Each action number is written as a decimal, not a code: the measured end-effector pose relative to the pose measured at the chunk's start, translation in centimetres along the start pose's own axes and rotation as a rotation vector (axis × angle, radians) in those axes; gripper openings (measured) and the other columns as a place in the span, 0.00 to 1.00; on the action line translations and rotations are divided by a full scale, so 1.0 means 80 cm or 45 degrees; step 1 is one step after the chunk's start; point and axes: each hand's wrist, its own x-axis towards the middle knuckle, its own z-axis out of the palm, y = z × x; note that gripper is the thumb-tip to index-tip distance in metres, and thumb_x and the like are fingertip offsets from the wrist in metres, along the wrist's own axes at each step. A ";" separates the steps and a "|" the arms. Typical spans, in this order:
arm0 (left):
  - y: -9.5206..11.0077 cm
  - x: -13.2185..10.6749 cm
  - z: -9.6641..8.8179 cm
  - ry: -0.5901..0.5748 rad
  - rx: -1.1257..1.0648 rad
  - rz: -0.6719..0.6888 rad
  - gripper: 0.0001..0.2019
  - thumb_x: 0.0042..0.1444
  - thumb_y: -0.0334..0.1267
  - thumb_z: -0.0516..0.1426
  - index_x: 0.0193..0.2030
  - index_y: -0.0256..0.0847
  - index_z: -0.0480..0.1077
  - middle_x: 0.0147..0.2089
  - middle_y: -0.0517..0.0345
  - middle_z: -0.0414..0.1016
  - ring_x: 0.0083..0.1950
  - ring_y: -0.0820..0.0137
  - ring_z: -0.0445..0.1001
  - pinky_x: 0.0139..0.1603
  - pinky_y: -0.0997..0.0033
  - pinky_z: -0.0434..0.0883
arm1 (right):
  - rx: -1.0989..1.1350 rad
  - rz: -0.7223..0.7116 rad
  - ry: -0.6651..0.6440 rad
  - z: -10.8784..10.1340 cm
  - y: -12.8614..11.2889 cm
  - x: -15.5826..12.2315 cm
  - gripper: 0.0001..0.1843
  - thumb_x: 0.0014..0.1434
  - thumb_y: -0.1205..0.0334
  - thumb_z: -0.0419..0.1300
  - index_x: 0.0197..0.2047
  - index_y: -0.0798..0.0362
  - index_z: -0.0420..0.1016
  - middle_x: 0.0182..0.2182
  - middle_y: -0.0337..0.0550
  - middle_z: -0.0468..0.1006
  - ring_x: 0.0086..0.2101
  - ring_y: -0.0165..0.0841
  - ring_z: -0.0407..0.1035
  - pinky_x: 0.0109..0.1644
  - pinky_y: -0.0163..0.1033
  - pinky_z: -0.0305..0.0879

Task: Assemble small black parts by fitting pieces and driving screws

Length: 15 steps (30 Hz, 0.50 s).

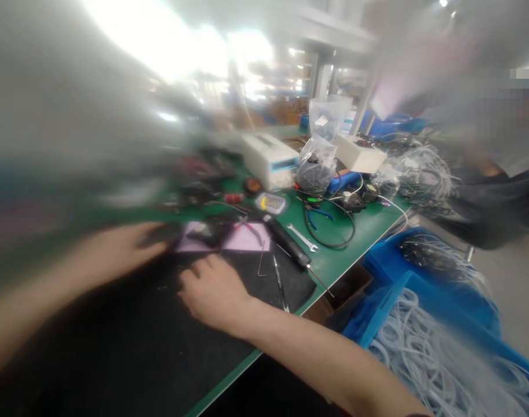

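Observation:
My left hand point(136, 240) is blurred at the left end of a black mat point(129, 341). Its thumb and fingers close around a dark object point(162, 233) whose kind I cannot make out. My right hand point(214, 292) rests low over the mat with its fingers curled; whatever may be inside them is hidden. Just beyond it lies a pale pink sheet point(242, 238) carrying a dark item point(210, 230) and red-handled pliers point(249, 229). Right of the right hand are a hex key point(261, 266), tweezers point(280, 284) and a black electric screwdriver point(288, 243).
On the green table point(346, 255) lie an open-end wrench point(302, 238), blue-handled pliers point(318, 217), a looped black cable and a small clear box point(270, 202). A white instrument point(268, 159) and bagged parts point(316, 165) stand behind. Blue bins point(390, 301) with clear tubing sit beyond the right edge.

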 end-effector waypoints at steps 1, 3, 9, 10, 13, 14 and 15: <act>0.011 -0.004 -0.009 0.006 -0.013 -0.025 0.36 0.68 0.72 0.51 0.62 0.42 0.76 0.48 0.54 0.80 0.46 0.54 0.81 0.55 0.38 0.79 | 0.007 0.010 -0.004 0.000 0.000 -0.001 0.12 0.74 0.53 0.58 0.49 0.53 0.73 0.45 0.49 0.77 0.50 0.42 0.69 0.54 0.45 0.71; 0.035 -0.010 -0.029 -0.005 -0.025 -0.044 0.35 0.71 0.68 0.49 0.61 0.38 0.75 0.51 0.53 0.79 0.51 0.53 0.80 0.61 0.42 0.77 | 0.021 0.035 -0.012 0.001 -0.001 -0.002 0.11 0.74 0.54 0.59 0.49 0.54 0.74 0.45 0.49 0.77 0.50 0.42 0.69 0.54 0.46 0.71; 0.061 -0.035 -0.094 0.007 -0.110 -0.233 0.26 0.74 0.54 0.48 0.53 0.33 0.78 0.49 0.51 0.82 0.48 0.58 0.80 0.58 0.56 0.77 | 0.034 0.093 -0.041 0.002 -0.003 -0.004 0.12 0.72 0.55 0.62 0.51 0.55 0.75 0.48 0.45 0.77 0.51 0.40 0.73 0.56 0.49 0.73; 0.061 -0.046 -0.111 0.050 -0.124 -0.290 0.25 0.74 0.51 0.48 0.51 0.33 0.78 0.45 0.51 0.82 0.45 0.59 0.80 0.55 0.56 0.78 | 0.031 0.104 -0.046 0.001 -0.003 -0.004 0.12 0.72 0.55 0.62 0.52 0.54 0.75 0.48 0.45 0.77 0.51 0.39 0.73 0.56 0.49 0.73; 0.070 -0.092 -0.159 0.202 -0.195 -0.383 0.26 0.77 0.51 0.46 0.58 0.31 0.75 0.46 0.53 0.83 0.43 0.62 0.81 0.53 0.55 0.78 | 0.022 0.137 -0.056 0.000 -0.005 -0.005 0.13 0.72 0.54 0.63 0.53 0.54 0.76 0.49 0.45 0.78 0.51 0.39 0.74 0.57 0.50 0.74; 0.075 -0.108 -0.170 0.287 -0.246 -0.347 0.25 0.76 0.54 0.50 0.59 0.33 0.76 0.49 0.54 0.83 0.46 0.62 0.81 0.56 0.53 0.78 | 0.019 0.151 -0.059 -0.001 -0.006 -0.005 0.13 0.72 0.54 0.63 0.53 0.54 0.76 0.49 0.45 0.78 0.52 0.39 0.74 0.57 0.50 0.74; 0.081 -0.122 -0.175 0.330 -0.239 -0.300 0.25 0.75 0.56 0.52 0.58 0.36 0.77 0.51 0.56 0.83 0.48 0.60 0.81 0.57 0.52 0.77 | 0.017 0.163 -0.063 -0.001 -0.007 -0.005 0.13 0.72 0.54 0.63 0.53 0.54 0.76 0.49 0.45 0.78 0.52 0.39 0.74 0.57 0.51 0.74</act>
